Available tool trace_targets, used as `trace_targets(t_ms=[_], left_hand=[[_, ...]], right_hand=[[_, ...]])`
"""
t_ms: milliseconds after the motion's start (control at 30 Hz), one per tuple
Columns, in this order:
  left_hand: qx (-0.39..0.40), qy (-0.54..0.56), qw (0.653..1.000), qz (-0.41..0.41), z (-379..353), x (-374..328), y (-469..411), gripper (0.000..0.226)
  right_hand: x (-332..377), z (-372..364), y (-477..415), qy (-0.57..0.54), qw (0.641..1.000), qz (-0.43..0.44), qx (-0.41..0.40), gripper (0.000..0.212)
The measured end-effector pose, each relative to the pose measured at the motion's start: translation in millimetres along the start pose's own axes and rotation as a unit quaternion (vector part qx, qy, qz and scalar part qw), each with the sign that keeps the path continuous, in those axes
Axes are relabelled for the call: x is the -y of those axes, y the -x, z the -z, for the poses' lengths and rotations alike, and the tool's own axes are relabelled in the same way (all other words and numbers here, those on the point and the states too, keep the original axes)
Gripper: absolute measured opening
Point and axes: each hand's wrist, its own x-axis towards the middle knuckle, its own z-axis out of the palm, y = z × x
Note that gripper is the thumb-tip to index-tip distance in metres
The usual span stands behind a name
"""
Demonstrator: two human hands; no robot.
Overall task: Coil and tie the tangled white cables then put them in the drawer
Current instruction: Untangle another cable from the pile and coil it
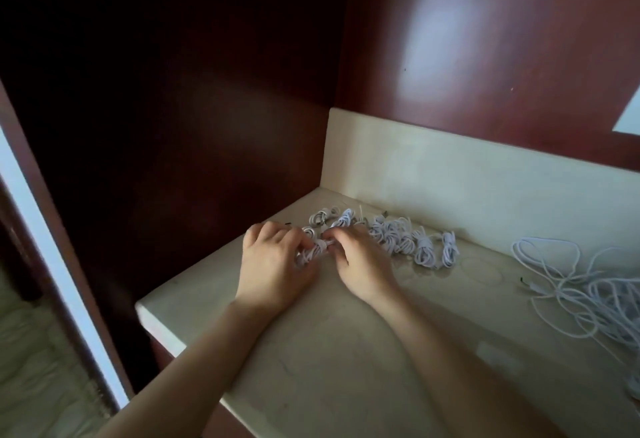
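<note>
A coiled white cable (311,252) lies just left of the frame's centre on the cream countertop (346,351). The left hand (273,264) curls its fingers round its lower left end, and the right hand (362,264) pinches its upper right end with bent fingers. Just behind, tied coils (408,240) run rightward below the backsplash (450,174). A loose tangle of cables (588,295) spreads at the right edge, well apart. The countertop's left edge falls away beside the left wrist, and bare surface fills the lower centre.
</note>
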Motion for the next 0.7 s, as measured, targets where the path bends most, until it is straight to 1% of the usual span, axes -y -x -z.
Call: trace_targets(t_ms=[100,233,333,433,567,633,700], left_hand=[[0.042,-0.025,0.998,0.028,-5,3,2,0.018],[0.058,-0.044,0.993,0.089,-6,5,3,0.024],[0.059,-0.048,0.992,0.1,-7,5,2,0.023],[0.05,-0.043,0.995,0.07,-6,4,2,0.019],[0.041,-0.005,0.999,-0.012,1,-7,2,0.011],[0.065,0.027,0.996,-0.051,3,-15,4,0.012],[0.108,0.067,0.989,-0.07,2,-30,3,0.019]], right_hand=[[-5,-10,-3,0.011,1.0,0.028,-0.004,0.023],[-12,-15,-6,0.03,0.998,0.052,-0.017,0.026],[-11,-15,-4,0.024,0.999,0.044,-0.017,0.033],[-9,-13,-3,0.019,0.999,0.025,-0.028,0.035],[-6,-4,11,0.047,0.999,0.009,-0.025,0.031],[-6,6,29,0.057,0.998,0.003,-0.001,0.034],[-10,24,50,0.071,0.997,-0.009,0.018,0.04]])
